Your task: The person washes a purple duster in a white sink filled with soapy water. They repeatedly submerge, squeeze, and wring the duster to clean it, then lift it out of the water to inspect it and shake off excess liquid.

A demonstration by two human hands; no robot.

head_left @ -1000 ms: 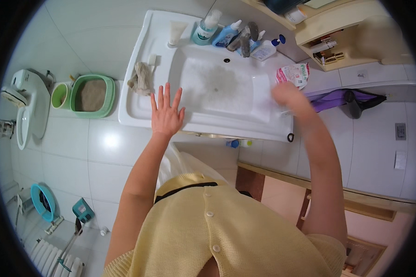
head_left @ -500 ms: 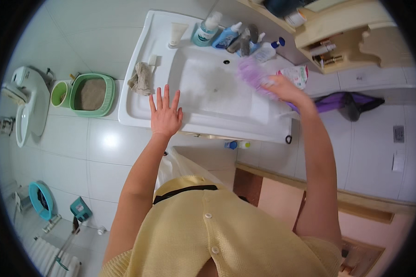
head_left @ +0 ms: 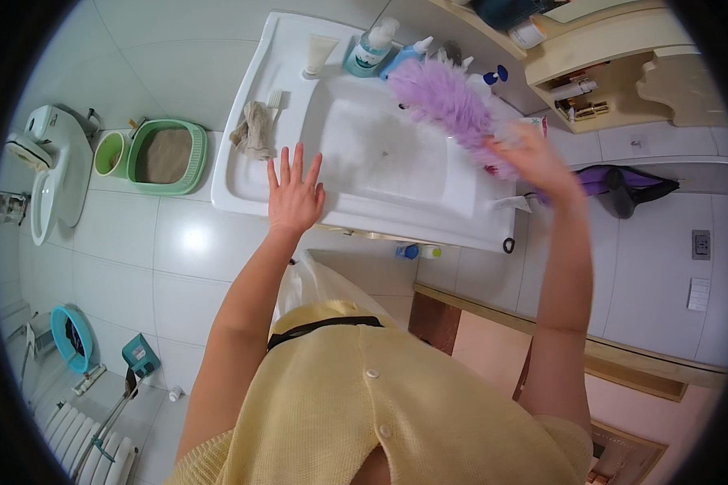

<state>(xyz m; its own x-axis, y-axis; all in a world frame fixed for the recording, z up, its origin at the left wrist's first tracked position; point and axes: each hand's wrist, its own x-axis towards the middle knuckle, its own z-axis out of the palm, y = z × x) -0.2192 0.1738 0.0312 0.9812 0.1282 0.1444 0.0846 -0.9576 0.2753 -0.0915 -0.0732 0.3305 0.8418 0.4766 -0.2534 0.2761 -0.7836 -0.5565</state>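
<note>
My right hand [head_left: 534, 162], blurred a little, is closed on the near end of a fluffy purple duster [head_left: 441, 101]. The duster's head is over the back right of the white sink [head_left: 356, 121], in front of the bottles, partly covering them. My left hand [head_left: 296, 194] rests with spread fingers on the sink's front left rim and holds nothing. Just beyond its fingertips lie a crumpled grey-beige cloth [head_left: 256, 133] and a small white brush [head_left: 275, 100].
Along the sink's back edge stand a white tube [head_left: 319, 55], a teal pump bottle [head_left: 370, 50] and a blue bottle [head_left: 404, 55]. A wooden shelf cabinet [head_left: 655, 89] juts out at the upper right. On the left are a toilet [head_left: 65, 162] and a green litter tray [head_left: 198, 158].
The duster has lifted and moved up and to the left, across the bottles, showing more of its length. My right hand has shifted slightly right. My left hand stays on the rim.
</note>
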